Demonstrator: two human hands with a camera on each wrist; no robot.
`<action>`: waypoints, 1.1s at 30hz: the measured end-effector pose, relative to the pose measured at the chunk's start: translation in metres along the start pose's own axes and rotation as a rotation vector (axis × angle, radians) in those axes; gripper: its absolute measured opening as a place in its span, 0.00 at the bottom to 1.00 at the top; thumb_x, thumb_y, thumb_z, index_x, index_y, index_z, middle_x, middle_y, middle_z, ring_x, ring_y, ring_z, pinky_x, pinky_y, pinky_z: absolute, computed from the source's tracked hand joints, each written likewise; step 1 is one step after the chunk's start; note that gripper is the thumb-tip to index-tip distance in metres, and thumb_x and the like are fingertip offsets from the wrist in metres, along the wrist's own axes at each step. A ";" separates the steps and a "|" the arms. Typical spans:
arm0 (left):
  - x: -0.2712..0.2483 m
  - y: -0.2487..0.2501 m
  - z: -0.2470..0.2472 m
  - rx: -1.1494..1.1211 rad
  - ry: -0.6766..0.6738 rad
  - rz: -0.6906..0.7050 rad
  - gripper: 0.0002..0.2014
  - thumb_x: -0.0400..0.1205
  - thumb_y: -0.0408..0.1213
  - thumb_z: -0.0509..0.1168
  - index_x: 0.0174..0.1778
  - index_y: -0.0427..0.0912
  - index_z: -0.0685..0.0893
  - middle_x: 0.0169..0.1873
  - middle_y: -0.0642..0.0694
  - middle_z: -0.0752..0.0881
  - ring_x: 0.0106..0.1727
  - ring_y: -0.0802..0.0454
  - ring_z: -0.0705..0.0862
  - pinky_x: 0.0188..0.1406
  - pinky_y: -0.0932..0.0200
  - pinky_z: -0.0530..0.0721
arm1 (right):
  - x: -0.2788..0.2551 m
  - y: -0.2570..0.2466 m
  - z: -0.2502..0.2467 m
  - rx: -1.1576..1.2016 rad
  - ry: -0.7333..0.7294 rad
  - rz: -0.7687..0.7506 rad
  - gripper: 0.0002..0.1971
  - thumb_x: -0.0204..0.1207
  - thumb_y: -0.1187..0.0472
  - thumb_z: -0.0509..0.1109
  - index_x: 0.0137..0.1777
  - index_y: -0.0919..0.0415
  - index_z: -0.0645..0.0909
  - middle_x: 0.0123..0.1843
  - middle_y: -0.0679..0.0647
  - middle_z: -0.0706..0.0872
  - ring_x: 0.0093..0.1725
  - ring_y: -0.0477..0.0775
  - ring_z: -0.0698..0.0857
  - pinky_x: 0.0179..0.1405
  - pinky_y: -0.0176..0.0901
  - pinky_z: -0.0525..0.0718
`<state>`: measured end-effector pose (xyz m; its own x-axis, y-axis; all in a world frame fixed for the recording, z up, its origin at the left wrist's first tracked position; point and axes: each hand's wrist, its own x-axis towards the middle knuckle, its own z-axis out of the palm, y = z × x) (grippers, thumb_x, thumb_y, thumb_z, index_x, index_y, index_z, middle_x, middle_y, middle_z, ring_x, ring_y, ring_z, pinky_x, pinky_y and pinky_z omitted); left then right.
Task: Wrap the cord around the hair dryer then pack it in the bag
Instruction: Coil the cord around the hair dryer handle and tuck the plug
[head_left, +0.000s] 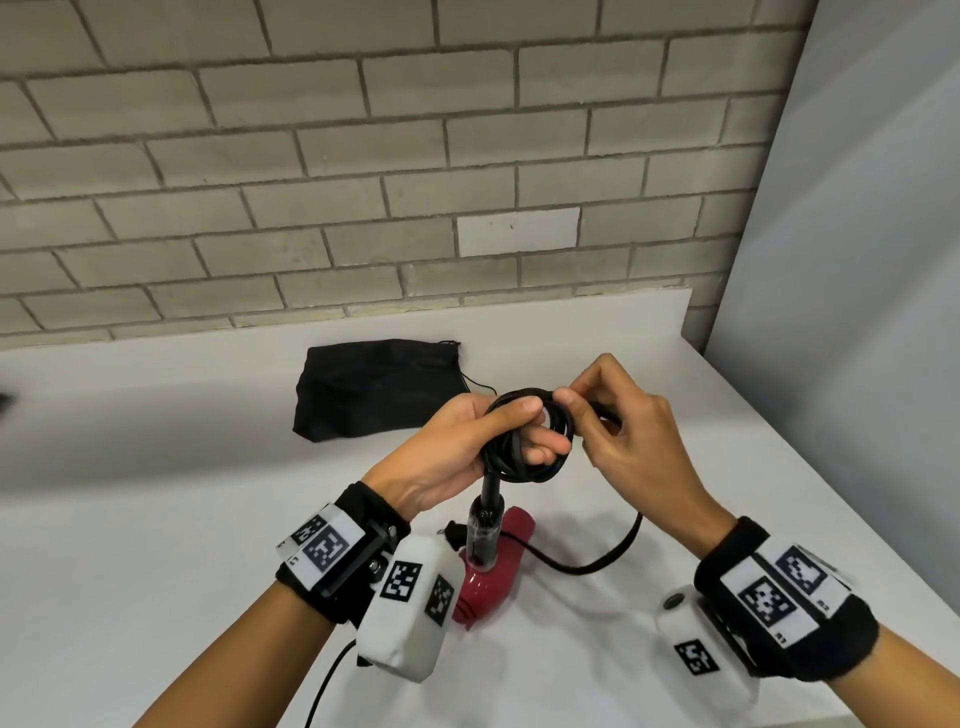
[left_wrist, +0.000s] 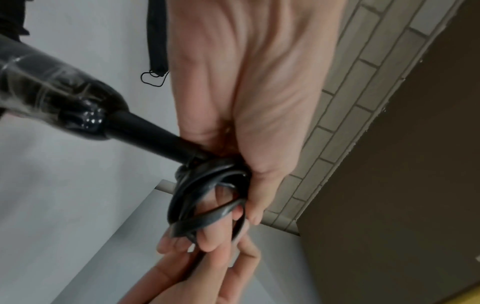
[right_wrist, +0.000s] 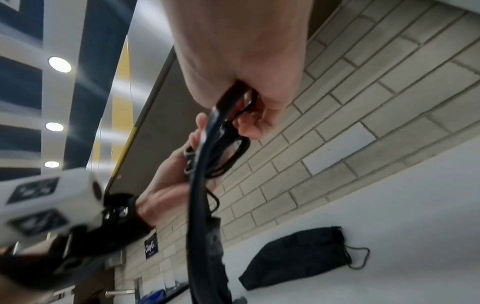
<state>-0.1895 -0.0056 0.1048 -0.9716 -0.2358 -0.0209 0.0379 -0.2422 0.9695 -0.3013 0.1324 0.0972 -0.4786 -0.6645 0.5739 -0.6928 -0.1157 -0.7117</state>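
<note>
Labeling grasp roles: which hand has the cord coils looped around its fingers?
The left hand: the coiled cord wraps around its fingers. The right hand only pinches one strand at the coil's edge, feeding it; nothing loops around it.

Both bare forearms wear black wristbands (head_left: 343, 561) carrying white square-coded marker tags and white camera blocks (head_left: 405, 608)

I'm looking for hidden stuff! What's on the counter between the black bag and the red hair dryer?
Nothing rests there: in the head view, bare white counter runs from the bag to the hair dryer. The left hand holds the coiled cord above it.
</note>
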 end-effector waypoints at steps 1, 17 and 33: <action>0.000 0.000 -0.002 -0.010 0.001 -0.005 0.10 0.78 0.37 0.63 0.41 0.32 0.83 0.33 0.39 0.92 0.27 0.55 0.88 0.34 0.66 0.86 | -0.004 0.001 0.003 0.033 -0.009 0.020 0.10 0.82 0.58 0.63 0.42 0.62 0.70 0.26 0.54 0.79 0.25 0.55 0.75 0.26 0.48 0.74; 0.007 0.011 0.009 0.288 0.170 0.010 0.32 0.80 0.64 0.50 0.14 0.48 0.71 0.13 0.49 0.66 0.19 0.54 0.65 0.37 0.59 0.72 | 0.012 0.009 0.005 0.230 -0.252 0.252 0.12 0.75 0.58 0.72 0.57 0.60 0.81 0.48 0.50 0.91 0.40 0.50 0.88 0.47 0.40 0.86; 0.001 0.012 -0.003 0.434 -0.040 0.003 0.16 0.73 0.38 0.74 0.24 0.42 0.74 0.16 0.51 0.69 0.19 0.55 0.65 0.27 0.56 0.61 | -0.013 0.042 -0.106 0.084 -0.508 0.350 0.32 0.59 0.28 0.73 0.47 0.57 0.85 0.25 0.67 0.74 0.21 0.53 0.71 0.25 0.39 0.71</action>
<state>-0.1893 -0.0121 0.1159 -0.9801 -0.1977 -0.0164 -0.0525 0.1786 0.9825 -0.3814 0.2139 0.1029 -0.3387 -0.9395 0.0515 -0.4869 0.1282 -0.8640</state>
